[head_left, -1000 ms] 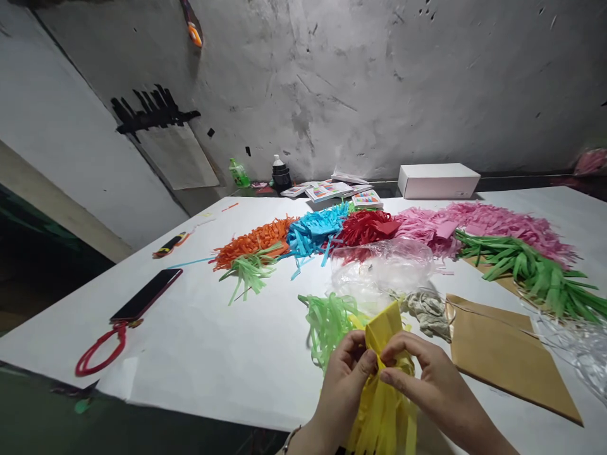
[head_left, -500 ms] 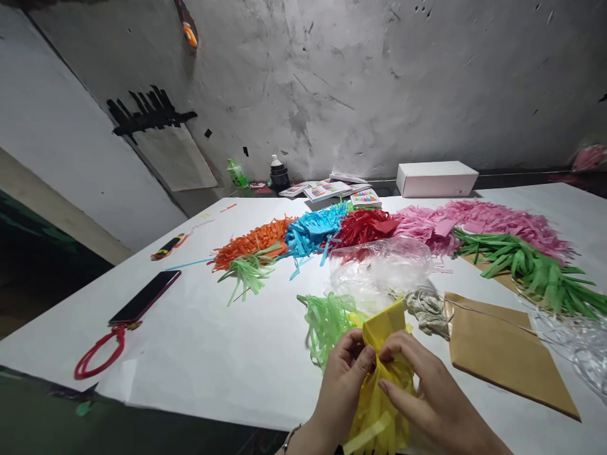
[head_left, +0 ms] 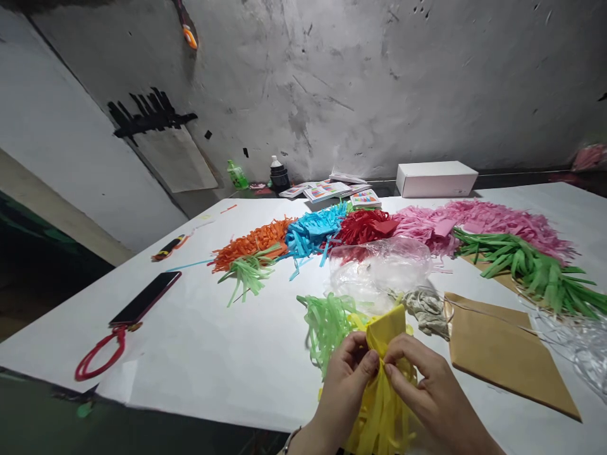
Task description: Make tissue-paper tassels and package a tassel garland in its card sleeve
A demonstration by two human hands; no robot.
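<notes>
A yellow paper tassel (head_left: 386, 330) is pinched between both my hands near the front edge of the table. My left hand (head_left: 345, 385) grips its gathered neck with thumb and fingers. From the other side, my right hand (head_left: 427, 385) pinches the same neck between thumb and forefinger. Above the fingers stands the flat, uncut end of the tassel; its cut strips hang down below. Light green paper strips (head_left: 327, 325) lie just behind my left hand. Past the tassel are a crumpled clear plastic bag (head_left: 379, 268) and a greyish cloth bundle (head_left: 429, 311).
Heaps of orange (head_left: 256, 243), blue (head_left: 315, 230), red (head_left: 365, 229) and pink fringes (head_left: 502, 224) line the back of the table. Dark green fringes (head_left: 535, 268), a brown board (head_left: 507, 354) and clear string (head_left: 585, 347) lie right. A phone (head_left: 145, 297) and a cutter (head_left: 167, 248) lie left.
My right thumb has moved up and in to the tassel's neck, closing a pinch with the forefinger. The tassel has shifted slightly downward, and its strips hang more gathered.
</notes>
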